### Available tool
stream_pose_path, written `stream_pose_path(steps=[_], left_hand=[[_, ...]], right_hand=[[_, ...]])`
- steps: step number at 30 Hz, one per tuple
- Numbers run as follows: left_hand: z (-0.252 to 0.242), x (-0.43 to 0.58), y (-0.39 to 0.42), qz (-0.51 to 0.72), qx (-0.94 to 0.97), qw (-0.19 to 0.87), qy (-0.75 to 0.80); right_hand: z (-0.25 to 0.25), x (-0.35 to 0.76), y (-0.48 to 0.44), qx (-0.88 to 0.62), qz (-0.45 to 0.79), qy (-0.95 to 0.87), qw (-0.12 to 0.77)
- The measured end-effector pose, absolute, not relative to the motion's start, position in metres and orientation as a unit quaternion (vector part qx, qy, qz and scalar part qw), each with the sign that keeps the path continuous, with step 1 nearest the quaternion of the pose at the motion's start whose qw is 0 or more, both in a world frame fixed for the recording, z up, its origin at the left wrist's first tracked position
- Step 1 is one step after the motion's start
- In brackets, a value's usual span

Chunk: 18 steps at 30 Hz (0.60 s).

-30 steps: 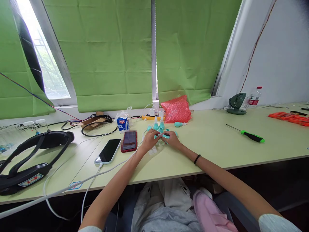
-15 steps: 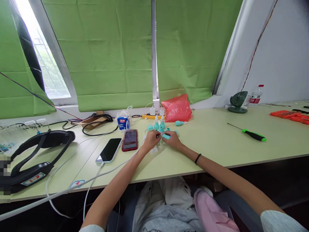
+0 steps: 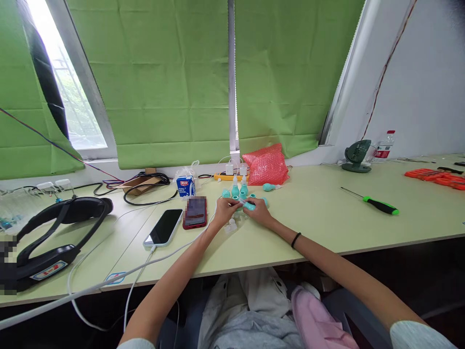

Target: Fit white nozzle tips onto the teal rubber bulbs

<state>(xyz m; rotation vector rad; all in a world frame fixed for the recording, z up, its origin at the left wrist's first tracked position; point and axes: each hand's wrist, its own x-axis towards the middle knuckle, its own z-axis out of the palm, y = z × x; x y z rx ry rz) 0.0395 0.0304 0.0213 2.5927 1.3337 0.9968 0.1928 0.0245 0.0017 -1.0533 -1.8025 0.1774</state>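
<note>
My left hand [image 3: 224, 211] and my right hand [image 3: 260, 213] meet over the pale green desk [image 3: 327, 218], fingers pinched together around a small teal bulb-shaped piece [image 3: 249, 205]. Several more teal bulb pieces [image 3: 236, 192] stand just behind the hands, and another teal bulb [image 3: 269, 186] lies by the red bubble wrap. A small white plastic part [image 3: 230, 226] rests on the desk just below my left hand. A black band sits on my right wrist.
Left of the hands lie a red phone [image 3: 195, 212] and a black phone [image 3: 163, 227] on a white cable. A milk carton [image 3: 185, 184], red bubble wrap [image 3: 265, 164], power strip, black headset [image 3: 47, 237], green-handled screwdriver [image 3: 374, 203], small fan [image 3: 357, 155] and orange tools [image 3: 436, 176] surround them.
Both hands stay together on the teal piece with only small finger shifts. The view has wobbled slightly.
</note>
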Motion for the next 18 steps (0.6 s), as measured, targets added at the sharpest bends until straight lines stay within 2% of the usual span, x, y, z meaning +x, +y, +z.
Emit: stream_pose_path(steps=[11,18], left_hand=[[0.023,0.047,0.014,0.237,0.883,-0.096,0.395],[0.023,0.051,0.017,0.228,0.869,-0.117,0.423]], right_hand=[[-0.003,0.192,0.03,-0.448,0.074,-0.753,0.476],[-0.003,0.193,0.029,-0.457,0.072,-0.761,0.455]])
